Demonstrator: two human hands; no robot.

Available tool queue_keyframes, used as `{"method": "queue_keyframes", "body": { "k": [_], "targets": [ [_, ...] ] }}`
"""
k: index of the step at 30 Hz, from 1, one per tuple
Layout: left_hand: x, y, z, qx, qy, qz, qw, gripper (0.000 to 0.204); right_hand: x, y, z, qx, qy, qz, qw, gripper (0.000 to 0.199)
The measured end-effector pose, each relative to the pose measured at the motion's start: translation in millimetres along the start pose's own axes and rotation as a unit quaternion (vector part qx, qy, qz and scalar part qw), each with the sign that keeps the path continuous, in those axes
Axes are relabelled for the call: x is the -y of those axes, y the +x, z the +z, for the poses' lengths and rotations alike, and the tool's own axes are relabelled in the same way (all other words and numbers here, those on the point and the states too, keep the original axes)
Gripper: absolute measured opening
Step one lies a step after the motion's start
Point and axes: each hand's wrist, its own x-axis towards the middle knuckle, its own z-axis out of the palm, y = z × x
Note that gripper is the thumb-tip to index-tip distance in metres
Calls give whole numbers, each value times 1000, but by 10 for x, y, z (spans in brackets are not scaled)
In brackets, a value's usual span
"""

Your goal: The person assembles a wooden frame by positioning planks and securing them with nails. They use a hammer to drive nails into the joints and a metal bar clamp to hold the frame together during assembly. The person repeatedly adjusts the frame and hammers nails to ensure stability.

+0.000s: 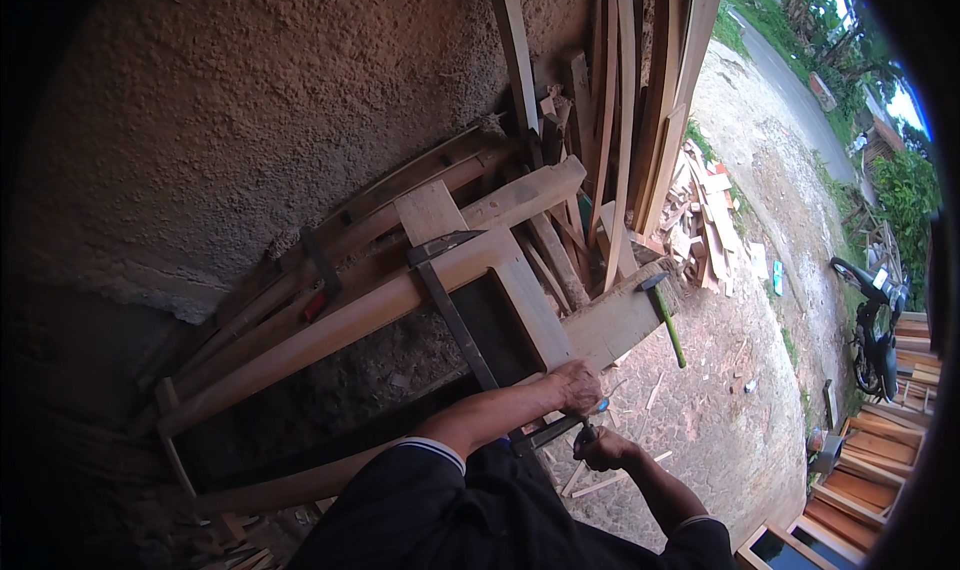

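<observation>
Rough brown wall (250, 100) in shade; pale ground (740, 410) daylit.

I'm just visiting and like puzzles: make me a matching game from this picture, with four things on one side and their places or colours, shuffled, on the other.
Things
1. Hammer
2. Motorcycle
3. Long bar clamp
4. Wood scraps

Places and colours
A. Heaped near the foot of the tall upright boards
B. Dark, reaching across the wooden frame
C. Bright green handle
D. Standing outdoors, toward the picture's right edge

Right pairs: 1-C, 2-D, 3-B, 4-A
</observation>
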Motion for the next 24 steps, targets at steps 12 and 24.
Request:
{"method": "queue_keyframes", "body": {
  "k": [12,24],
  "targets": [
    [0,21,163,1,-7,10,1000,17,-260,270,805,-615,-268,-106,735,29],
    [22,19,73,19,13,7,1000,20,11,13,23,-16,8,-64,998,13]
  ]
}}
